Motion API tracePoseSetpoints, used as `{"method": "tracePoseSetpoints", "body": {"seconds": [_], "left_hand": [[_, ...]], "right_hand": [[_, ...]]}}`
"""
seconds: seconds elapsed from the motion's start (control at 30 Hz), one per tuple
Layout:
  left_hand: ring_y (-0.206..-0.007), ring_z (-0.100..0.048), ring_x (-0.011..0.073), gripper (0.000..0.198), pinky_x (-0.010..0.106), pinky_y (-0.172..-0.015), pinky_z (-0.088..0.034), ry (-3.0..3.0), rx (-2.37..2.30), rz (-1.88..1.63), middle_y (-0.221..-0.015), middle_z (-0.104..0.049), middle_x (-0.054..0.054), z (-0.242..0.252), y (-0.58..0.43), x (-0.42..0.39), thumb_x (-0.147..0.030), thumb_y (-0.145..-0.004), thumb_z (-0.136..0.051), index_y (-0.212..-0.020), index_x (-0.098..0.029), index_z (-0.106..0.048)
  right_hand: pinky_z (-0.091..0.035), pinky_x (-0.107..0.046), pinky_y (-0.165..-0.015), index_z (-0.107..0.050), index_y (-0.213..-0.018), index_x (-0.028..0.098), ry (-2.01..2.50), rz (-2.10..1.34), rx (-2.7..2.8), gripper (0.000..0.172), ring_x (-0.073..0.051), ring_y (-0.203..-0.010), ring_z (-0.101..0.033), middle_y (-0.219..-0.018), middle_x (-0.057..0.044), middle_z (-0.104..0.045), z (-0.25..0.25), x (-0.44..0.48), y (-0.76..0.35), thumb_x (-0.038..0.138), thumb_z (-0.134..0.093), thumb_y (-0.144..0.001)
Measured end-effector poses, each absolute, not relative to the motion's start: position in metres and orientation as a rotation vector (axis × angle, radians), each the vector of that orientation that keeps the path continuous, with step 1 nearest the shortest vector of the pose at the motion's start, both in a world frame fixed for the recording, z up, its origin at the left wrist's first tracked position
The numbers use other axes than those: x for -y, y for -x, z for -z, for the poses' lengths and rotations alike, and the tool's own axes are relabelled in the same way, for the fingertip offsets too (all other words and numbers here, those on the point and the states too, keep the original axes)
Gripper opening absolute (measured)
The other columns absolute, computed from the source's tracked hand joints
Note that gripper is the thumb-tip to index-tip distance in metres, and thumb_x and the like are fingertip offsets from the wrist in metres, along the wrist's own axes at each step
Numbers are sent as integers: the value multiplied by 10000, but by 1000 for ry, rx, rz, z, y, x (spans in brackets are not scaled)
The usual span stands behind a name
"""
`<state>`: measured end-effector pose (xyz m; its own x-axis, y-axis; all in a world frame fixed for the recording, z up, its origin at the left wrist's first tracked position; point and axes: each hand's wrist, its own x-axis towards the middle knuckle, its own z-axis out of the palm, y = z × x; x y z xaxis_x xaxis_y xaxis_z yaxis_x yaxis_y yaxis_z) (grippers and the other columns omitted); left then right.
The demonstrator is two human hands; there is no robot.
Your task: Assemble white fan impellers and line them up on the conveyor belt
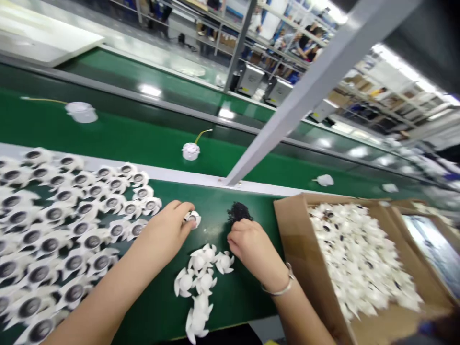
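Note:
My left hand [171,224] pinches a small white fan impeller [193,219] by its edge, just above the green work surface. My right hand [253,247], with a bracelet at the wrist, has its fingers closed together at the near edge of a heap of tiny black parts [237,211]. What those fingers hold, if anything, is hidden. Between my hands several white impellers [203,261] lie loose, domed side up. Left of my left hand, many more impellers [55,214] stand in rows with their dark round centres facing up.
A cardboard box [298,254] full of white impellers stands at the right, with another box beyond it. Behind the bench runs a green conveyor [143,139] carrying white round units [190,151] with wires. A slanted grey post [283,115] rises from the bench's back edge.

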<state>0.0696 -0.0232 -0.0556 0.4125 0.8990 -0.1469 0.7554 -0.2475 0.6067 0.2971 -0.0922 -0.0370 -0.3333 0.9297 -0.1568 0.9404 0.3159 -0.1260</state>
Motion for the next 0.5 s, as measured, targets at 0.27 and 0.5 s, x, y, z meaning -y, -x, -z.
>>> {"method": "tracePoseSetpoints", "body": {"seconds": [0.27, 0.5], "left_hand": [[-1054, -625, 244, 300, 382, -926, -530, -2028, -1254, -494, -1192, -634, 73, 73, -73, 19, -327, -892, -514, -1126, -221, -669], [-1020, -616, 197, 322, 354, -959, -498, -1989, -1175, -527, -1113, -623, 51, 65, -73, 21, -109, -838, -525, -1084, -227, -696]], "right_hand": [[-411, -283, -700, -594, -739, 164, -1986, 302, -2441, 116, -163, -776, -543, -805, -34, -609, 37, 83, -282, 75, -559, -802], [-434, -237, -669, -569, -827, 193, -2219, 949, -2709, 106, -125, -716, -544, -778, 8, -565, 41, 62, -256, 106, -520, -863]]}}
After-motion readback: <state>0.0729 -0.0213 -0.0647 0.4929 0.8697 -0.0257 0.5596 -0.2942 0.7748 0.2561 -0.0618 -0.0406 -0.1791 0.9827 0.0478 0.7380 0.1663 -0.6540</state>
